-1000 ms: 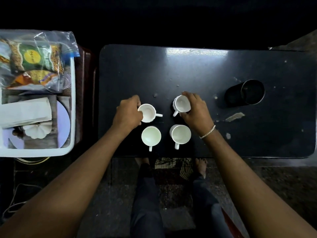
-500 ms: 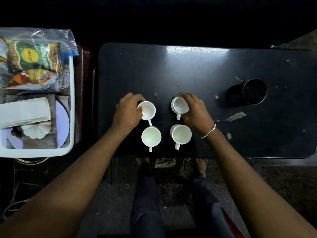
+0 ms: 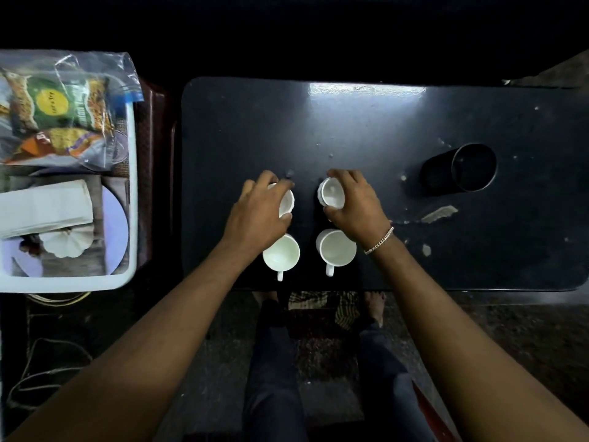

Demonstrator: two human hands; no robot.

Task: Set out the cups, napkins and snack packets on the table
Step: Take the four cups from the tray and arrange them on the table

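Scuffed dark table [image 3: 382, 129]; left hand [image 3: 258, 215] and right hand [image 3: 357, 202] each grip a cup.

Bare arms, silver bracelet [image 3: 379, 241], dk trousers [image 3: 274, 378].

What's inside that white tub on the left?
The tub holds snack packets in a clear bag, folded napkins, a pale plate and a small white ribbed object. Whatever lies beneath these is covered.
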